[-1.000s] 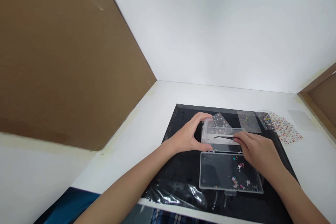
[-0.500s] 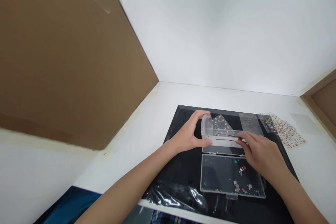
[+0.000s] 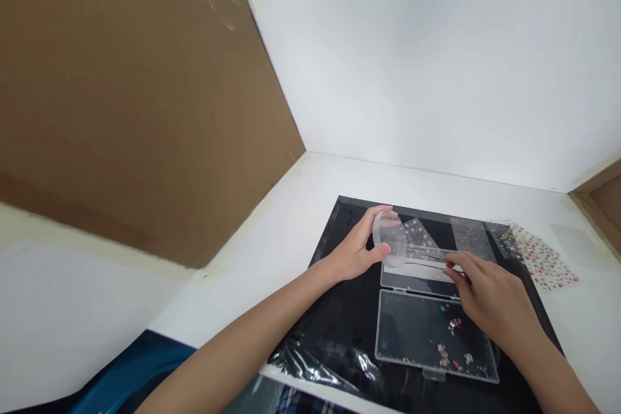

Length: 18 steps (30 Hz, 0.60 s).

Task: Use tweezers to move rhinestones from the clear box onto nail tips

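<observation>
My left hand [image 3: 359, 247] is closed around a clear round plastic cup [image 3: 389, 238], tilted above the back part of an open clear plastic case [image 3: 417, 330]. Thin metal tweezers [image 3: 424, 260] are pinched in my right hand [image 3: 490, 284], their tips pointing left at the cup's lower side. Whether the tweezers grip anything is too small to tell. A white strip [image 3: 417, 270] lies in the case's back half, under the tweezers. Small colourful gems [image 3: 442, 354] are scattered in the front half.
A black plastic-wrapped mat [image 3: 334, 330] lies under the case. Behind are clear sheets with tiny patterns [image 3: 420, 236] and, to the right, colourful dotted sticker sheets [image 3: 543, 259]. A brown board [image 3: 145, 110] stands on the left, a white wall [image 3: 427, 65] at the back.
The cup in my left hand has turned, so its round end faces me more. The whole view has shifted slightly. My right hand keeps its hold on the tweezers.
</observation>
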{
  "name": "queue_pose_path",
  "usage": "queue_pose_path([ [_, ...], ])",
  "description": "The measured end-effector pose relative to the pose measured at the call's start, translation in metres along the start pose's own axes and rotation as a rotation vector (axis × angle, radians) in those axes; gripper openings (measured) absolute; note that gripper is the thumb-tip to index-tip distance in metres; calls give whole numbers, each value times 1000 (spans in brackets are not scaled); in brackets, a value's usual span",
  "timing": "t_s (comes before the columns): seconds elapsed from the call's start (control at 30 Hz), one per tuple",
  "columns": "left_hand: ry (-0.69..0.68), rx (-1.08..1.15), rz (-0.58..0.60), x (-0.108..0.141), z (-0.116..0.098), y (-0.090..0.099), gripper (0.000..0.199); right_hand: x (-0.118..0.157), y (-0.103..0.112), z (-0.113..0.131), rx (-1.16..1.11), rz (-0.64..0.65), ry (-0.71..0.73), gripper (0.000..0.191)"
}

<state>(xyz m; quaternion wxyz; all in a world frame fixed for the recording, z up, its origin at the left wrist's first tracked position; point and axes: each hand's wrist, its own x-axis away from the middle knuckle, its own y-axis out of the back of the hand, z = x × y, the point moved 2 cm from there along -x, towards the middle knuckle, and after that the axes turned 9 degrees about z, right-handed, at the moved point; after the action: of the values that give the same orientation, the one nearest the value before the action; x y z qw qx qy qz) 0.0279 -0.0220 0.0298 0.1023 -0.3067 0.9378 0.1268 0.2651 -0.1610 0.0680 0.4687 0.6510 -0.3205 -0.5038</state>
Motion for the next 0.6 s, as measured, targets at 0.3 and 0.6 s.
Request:
queue_pose_path([
  [0.3,117,-164,29,0,-4,1,87,-2,5,3,6,-34,14,29],
  [0.6,119,-53,4,0,-3,0,80,-1,4,0,-43,-28,-5,25],
])
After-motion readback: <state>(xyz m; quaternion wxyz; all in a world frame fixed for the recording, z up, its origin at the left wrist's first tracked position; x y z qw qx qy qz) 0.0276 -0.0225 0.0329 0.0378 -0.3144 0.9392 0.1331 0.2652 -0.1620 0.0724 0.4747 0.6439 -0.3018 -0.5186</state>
